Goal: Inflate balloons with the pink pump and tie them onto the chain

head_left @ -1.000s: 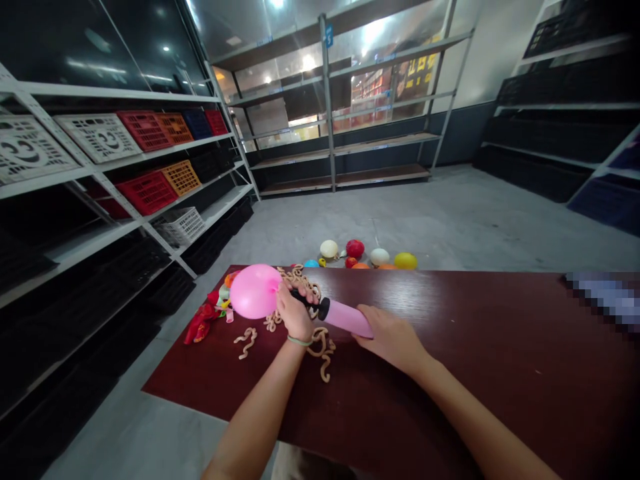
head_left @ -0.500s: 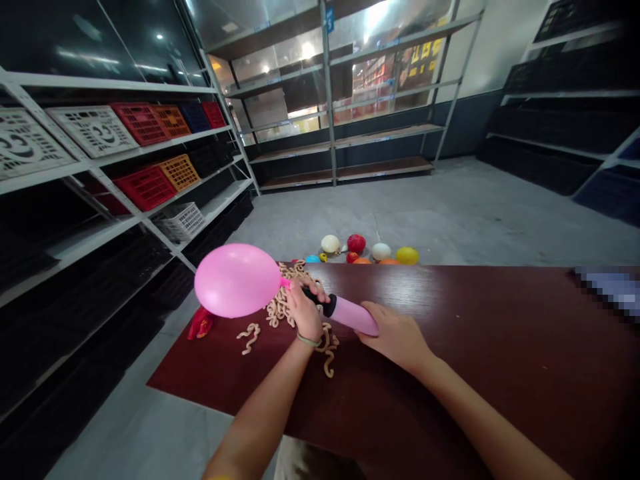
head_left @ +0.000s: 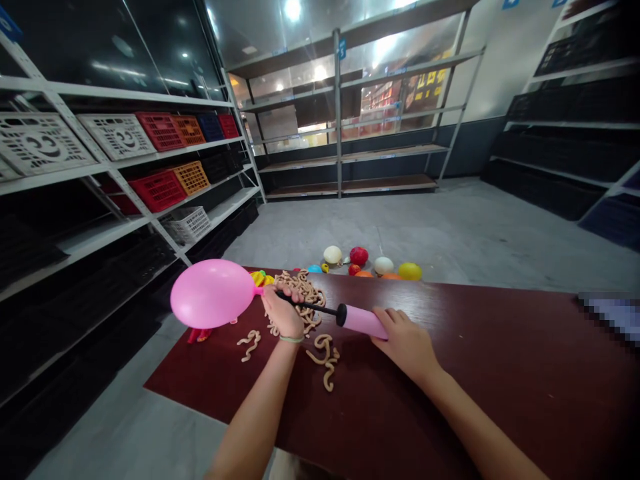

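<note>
Head view: a dark red-brown, glossy bench (head_left: pixel 480 373) spans the foreground, with an inflated, pink, oval balloon (head_left: pixel 213 293) at its left end. Right hand (head_left: pixel 410 343) fingers wrap closely around the pink plastic pump barrel (head_left: pixel 363 321), its thin black rod (head_left: pixel 320 307) exposed; left hand (head_left: pixel 285 315) fingers curl around the black plastic handle (head_left: pixel 286 297), beside the balloon's narrow pink neck (head_left: pixel 259 291). Small, beige, curly pieces (head_left: pixel 329 365) lie between the forearms.

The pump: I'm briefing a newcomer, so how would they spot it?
Over the dark red table, the right hand grips the pump by its pink barrel. Unlike the rounded pink balloon at the left hand, it's straight, with a thin black rod.
</note>
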Demonstrator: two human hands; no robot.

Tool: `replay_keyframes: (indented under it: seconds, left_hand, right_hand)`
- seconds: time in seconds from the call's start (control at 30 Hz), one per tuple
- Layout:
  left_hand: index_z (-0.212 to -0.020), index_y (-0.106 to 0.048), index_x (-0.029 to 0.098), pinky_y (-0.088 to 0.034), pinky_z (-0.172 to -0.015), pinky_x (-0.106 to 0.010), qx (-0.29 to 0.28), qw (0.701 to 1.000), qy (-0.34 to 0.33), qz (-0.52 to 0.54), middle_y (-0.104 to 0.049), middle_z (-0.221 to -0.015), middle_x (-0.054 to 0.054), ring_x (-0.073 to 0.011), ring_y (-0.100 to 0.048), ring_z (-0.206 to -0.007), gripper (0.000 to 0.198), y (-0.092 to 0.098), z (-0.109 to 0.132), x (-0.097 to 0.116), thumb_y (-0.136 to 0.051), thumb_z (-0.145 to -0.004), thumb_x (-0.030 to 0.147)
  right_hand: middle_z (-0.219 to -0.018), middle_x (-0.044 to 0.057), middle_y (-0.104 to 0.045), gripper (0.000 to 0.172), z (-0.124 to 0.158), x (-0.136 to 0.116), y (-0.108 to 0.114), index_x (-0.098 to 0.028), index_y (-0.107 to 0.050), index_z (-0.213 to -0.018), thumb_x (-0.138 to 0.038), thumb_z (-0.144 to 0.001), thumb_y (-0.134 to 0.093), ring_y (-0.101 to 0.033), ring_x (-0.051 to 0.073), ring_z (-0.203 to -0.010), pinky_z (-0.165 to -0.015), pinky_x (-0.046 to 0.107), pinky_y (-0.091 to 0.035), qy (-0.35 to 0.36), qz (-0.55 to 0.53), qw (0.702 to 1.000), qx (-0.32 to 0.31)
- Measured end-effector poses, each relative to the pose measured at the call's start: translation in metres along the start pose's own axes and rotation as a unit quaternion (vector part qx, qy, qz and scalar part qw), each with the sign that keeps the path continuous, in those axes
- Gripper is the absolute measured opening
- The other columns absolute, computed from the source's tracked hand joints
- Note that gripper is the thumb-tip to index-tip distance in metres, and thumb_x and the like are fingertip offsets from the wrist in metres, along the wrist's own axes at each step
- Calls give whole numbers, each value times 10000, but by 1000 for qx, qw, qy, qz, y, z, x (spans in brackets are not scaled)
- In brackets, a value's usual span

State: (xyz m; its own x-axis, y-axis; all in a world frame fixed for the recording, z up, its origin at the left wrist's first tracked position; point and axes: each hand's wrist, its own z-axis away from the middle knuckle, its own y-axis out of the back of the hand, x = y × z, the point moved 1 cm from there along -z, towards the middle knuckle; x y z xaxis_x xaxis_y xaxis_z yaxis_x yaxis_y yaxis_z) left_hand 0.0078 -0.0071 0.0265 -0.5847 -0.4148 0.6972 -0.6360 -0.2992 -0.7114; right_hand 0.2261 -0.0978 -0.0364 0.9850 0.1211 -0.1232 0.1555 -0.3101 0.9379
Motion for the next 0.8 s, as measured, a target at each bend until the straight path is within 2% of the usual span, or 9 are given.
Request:
replay_keyframes:
  seconds: [0.17,0.3,0.43,0.6,0.7,0.8]
  left_hand:
    - [-732,-401,228,-330,-368,-250,-59,996,66,-29,-417,-537,57,-95,-362,-373,254,-3,26,-22,-440,-924,389]
    - [-719,-412,229,-360,-384,-269,-91,993,71,-28,-436,-540,49,-107,-389,-384,269,-4,30,-29,-449,-928,394]
    - [-691,-421,221,-363,-389,-272,-69,996,52,-10,-431,-532,40,-114,-401,-393,281,-4,14,-15,-448,-920,382]
    - [-772,-401,222,-361,-428,-227,-1,1000,4,15,-425,-571,64,-92,-412,-414,170,1,-10,9,-478,-889,320]
    - [-777,-385,224,-343,-431,-215,15,1000,-1,21,-403,-588,68,-79,-387,-423,165,2,-10,9,-466,-889,314]
    - [-746,-389,226,-326,-400,-237,5,1000,26,8,-391,-571,62,-89,-361,-405,168,-2,6,-3,-436,-889,300]
  right_hand:
    - [-1095,55,-681,376,6,-36,-1,-255,-562,-1223,-352,-860,-567,-628,205,-946,-639,275,-380,-14,-36,999,-14]
    - [-1106,53,-675,392,4,-28,-4,-256,-547,-1252,-335,-869,-560,-624,208,-965,-643,278,-386,-1,-22,1000,-13]
    - [-1117,54,-654,451,0,-3,-1,-266,-522,-1297,-304,-851,-579,-595,228,-988,-670,297,-409,18,3,1000,7]
    - [-1104,54,-636,455,-4,20,5,-276,-527,-1286,-262,-834,-572,-573,243,-1011,-681,304,-420,2,26,999,24]
    - [-1083,62,-639,435,-4,11,5,-258,-539,-1260,-277,-828,-583,-577,248,-1005,-641,296,-403,-1,21,1000,13]
    - [-1092,61,-651,415,-3,-12,3,-250,-545,-1236,-308,-827,-592,-594,234,-988,-620,283,-383,-7,-5,1000,-2]
